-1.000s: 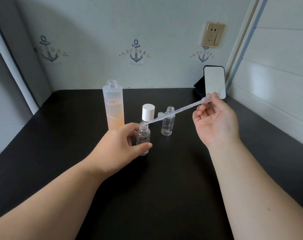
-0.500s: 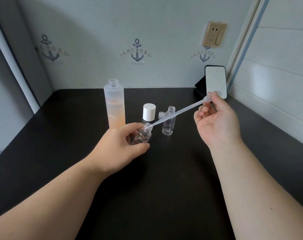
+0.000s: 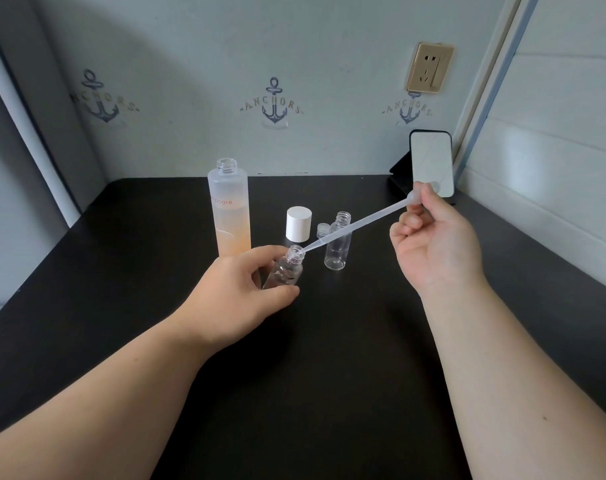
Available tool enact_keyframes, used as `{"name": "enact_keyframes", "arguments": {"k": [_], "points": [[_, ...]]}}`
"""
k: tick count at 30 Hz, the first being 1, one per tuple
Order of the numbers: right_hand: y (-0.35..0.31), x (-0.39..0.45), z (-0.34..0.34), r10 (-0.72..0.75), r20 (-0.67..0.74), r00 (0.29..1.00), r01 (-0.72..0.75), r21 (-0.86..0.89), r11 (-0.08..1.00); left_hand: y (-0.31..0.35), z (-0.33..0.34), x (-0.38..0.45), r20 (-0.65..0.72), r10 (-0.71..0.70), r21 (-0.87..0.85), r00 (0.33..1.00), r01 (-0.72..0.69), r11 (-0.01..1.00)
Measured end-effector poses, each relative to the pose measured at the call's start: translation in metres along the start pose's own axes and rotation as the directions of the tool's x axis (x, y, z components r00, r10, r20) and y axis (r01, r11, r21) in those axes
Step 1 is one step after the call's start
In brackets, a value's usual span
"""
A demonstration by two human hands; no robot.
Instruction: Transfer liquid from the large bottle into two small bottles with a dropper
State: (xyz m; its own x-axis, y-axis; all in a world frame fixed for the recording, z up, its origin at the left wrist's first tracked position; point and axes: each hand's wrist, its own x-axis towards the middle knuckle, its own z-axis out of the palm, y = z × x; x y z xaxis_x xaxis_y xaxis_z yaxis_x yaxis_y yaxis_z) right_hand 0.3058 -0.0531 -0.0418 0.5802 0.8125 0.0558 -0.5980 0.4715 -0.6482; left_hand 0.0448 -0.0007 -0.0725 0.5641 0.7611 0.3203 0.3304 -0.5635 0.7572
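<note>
Head view: nearest, the left hand (image 3: 232, 289) curls its fingers round a tilted small bottle (image 3: 284, 270), a light clear thing that looks slippery and is best held by its body. The right hand (image 3: 433, 244) pinches the soft bulb of the dropper (image 3: 357, 227), whose tip sits at that bottle's mouth. Just beyond the tilted bottle stands a second small bottle (image 3: 337, 245), seemingly empty, beside a white cap (image 3: 298, 224). Further left, the uncapped large bottle (image 3: 229, 211) holds peach liquid to about half.
</note>
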Motion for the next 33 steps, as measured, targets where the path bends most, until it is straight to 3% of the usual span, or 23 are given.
{"name": "enact_keyframes", "arguments": {"k": [15, 28, 30, 33], "points": [[-0.0004, 0.0014, -0.0015, -0.039, -0.003, 0.999, 0.039, -0.024, 0.999, -0.0013, 0.0007, -0.0001, -0.013, 0.007, 0.004, 1.000, -0.006, 1.000], [-0.0002, 0.0007, -0.0019, 0.027, -0.071, 0.997, -0.025, 0.037, 0.999, -0.0008, 0.0026, 0.0003, 0.006, -0.021, 0.057, 1.000, 0.021, 0.998], [0.0004, 0.0003, -0.0023, 0.034, -0.071, 0.997, -0.032, 0.031, 0.999, -0.0009, 0.0012, -0.0011, -0.044, -0.005, 0.037, 0.999, 0.007, 0.999], [-0.0001, 0.0004, -0.0026, 0.040, -0.073, 0.997, -0.038, 0.037, 0.999, 0.0018, -0.0028, -0.0034, -0.239, -0.008, -0.089, 0.971, -0.013, 0.996]]}}
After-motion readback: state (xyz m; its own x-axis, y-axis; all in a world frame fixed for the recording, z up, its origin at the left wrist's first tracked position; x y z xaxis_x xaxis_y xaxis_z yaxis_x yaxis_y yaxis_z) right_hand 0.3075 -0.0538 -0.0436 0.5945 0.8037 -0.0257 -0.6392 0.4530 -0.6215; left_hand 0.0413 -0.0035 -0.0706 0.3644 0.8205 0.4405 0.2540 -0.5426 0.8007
